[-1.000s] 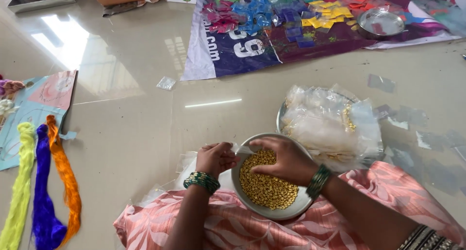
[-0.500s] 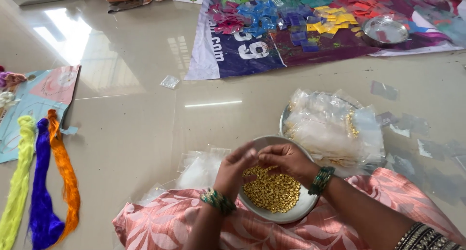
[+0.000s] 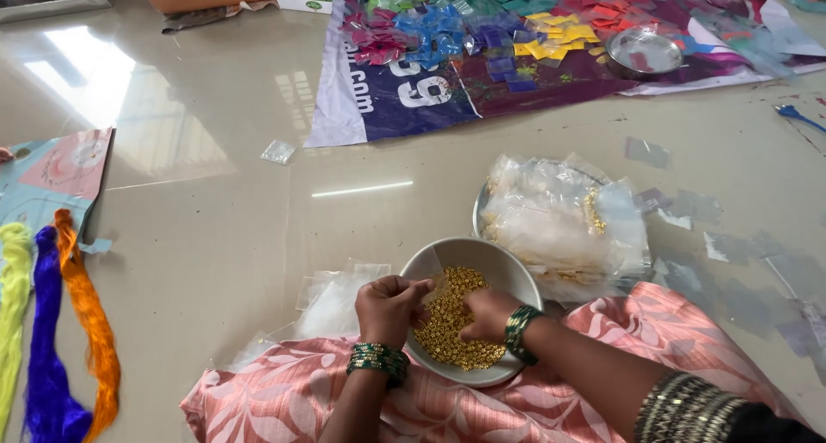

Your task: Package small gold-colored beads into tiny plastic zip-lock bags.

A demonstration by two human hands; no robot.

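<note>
One round bowl (image 3: 508, 271) of gold beads (image 3: 452, 323) rests on the pink-clad lap. The left hand (image 3: 389, 308) and right hand (image 3: 489, 312) both pinch one small clear packet (image 3: 433, 290) above the beads, fingers curled. Three thread hanks (image 3: 52, 323) lie on the floor: yellow, purple, orange.

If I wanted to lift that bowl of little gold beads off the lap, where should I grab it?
Probably the far rim of the steel bowl, coming from the floor side. That edge is bare; the left hand and right hand cover the near part over the gold beads. It sits tilted on the pink cloth, so support it underneath too.
</note>
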